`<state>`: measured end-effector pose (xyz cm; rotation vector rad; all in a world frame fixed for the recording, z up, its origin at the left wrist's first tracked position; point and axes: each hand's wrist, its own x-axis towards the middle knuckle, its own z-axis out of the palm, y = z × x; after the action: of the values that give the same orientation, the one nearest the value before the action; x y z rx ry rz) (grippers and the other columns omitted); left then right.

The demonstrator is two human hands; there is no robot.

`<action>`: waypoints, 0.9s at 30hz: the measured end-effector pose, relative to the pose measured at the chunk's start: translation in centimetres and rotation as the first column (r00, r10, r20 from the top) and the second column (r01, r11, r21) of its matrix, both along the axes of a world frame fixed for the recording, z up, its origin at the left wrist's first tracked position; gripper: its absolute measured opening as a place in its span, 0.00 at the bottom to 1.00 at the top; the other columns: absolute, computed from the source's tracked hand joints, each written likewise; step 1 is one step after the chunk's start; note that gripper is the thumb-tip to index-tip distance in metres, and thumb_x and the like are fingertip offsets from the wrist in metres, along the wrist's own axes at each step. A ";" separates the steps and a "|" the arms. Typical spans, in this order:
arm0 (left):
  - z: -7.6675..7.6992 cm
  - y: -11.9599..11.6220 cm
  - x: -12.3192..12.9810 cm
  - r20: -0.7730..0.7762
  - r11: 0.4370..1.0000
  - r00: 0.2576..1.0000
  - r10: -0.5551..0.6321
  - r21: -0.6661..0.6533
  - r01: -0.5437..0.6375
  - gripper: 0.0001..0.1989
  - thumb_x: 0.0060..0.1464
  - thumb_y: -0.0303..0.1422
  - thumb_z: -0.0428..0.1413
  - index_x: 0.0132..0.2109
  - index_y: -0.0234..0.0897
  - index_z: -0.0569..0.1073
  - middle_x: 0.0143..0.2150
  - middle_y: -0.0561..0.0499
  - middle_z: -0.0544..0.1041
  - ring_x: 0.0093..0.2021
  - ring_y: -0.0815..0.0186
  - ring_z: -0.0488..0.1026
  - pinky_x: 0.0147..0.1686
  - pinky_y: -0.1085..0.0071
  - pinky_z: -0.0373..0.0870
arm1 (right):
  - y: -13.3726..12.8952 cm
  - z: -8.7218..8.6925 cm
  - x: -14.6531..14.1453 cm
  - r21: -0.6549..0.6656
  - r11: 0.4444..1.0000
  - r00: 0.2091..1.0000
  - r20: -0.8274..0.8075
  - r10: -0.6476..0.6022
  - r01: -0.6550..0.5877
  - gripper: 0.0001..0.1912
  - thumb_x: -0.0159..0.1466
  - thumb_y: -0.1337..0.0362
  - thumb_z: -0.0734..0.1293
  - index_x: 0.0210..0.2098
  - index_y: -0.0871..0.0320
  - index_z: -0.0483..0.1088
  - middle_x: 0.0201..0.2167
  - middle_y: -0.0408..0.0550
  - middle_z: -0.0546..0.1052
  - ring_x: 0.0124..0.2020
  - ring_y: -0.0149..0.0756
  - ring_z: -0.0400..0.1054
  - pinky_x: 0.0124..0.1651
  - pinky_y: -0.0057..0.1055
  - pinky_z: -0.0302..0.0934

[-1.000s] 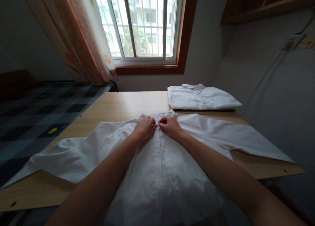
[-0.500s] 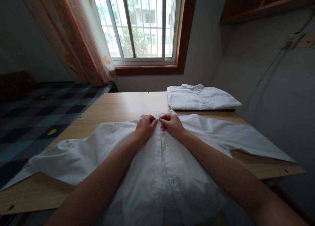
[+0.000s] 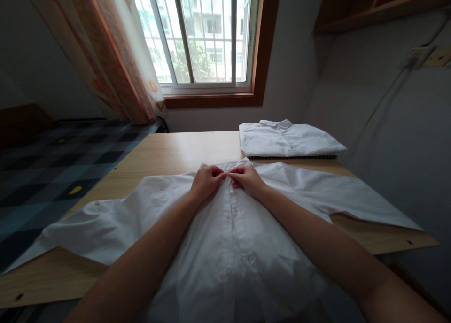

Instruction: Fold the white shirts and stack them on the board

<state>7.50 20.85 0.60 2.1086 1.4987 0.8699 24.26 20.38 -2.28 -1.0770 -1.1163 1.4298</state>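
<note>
A white button-up shirt (image 3: pixel 211 266) lies front side up with its sleeves spread to both sides, its collar toward the window and its hem toward me. Just below the collar, my left hand (image 3: pixel 208 180) pinches the front edge of the shirt between thumb and fingers. My right hand (image 3: pixel 247 178) pinches the same spot from the other side, its fingertips almost touching those of the left. Both hands are closed on the cloth. Whatever button lies between the fingertips is too small to make out. The placket runs down from there toward me.
The shirt rests on a light wooden table (image 3: pixel 176 149). A folded white shirt (image 3: pixel 289 142) sits at the table's back right on something dark. A checked bed (image 3: pixel 81 163) stands at the left, below a curtain (image 3: pixel 116 65). Behind is a barred window (image 3: pixel 207 46).
Both hands stay at the top of the placket and shift very slightly, the fingertips still together. The shirt keeps its position.
</note>
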 end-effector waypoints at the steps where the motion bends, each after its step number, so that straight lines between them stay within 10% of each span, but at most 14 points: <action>1: 0.0 0.0 0.0 -0.008 1.000 1.000 -0.002 0.007 0.002 0.11 0.52 0.39 0.59 0.32 0.35 0.80 0.31 0.48 0.82 0.31 0.63 0.75 0.32 0.70 0.65 | 0.0 0.0 0.1 0.004 1.000 1.000 0.007 0.008 -0.008 0.09 0.52 0.67 0.77 0.27 0.61 0.73 0.19 0.39 0.74 0.18 0.25 0.67 0.22 0.22 0.67; 18: -0.1 0.5 -0.6 0.230 0.959 0.970 -0.083 -0.247 0.141 0.13 0.47 0.42 0.61 0.29 0.35 0.78 0.23 0.51 0.79 0.26 0.65 0.74 0.27 0.72 0.66 | 0.0 0.3 1.2 0.005 0.971 0.970 -0.050 0.238 -0.238 0.09 0.54 0.66 0.77 0.30 0.63 0.75 0.27 0.48 0.80 0.28 0.33 0.77 0.26 0.22 0.71; 27: 0.0 0.1 0.1 0.065 0.989 0.994 -0.087 -0.111 0.094 0.24 0.57 0.48 0.49 0.22 0.38 0.73 0.20 0.51 0.77 0.24 0.66 0.72 0.29 0.71 0.64 | -0.2 0.5 0.2 0.009 0.993 0.990 0.076 0.116 -0.117 0.08 0.53 0.69 0.75 0.25 0.60 0.72 0.20 0.41 0.75 0.22 0.29 0.72 0.23 0.21 0.68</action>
<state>7.56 20.98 0.56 2.0327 1.3776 0.7890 24.43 20.23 -1.78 -1.0784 -1.2587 1.4810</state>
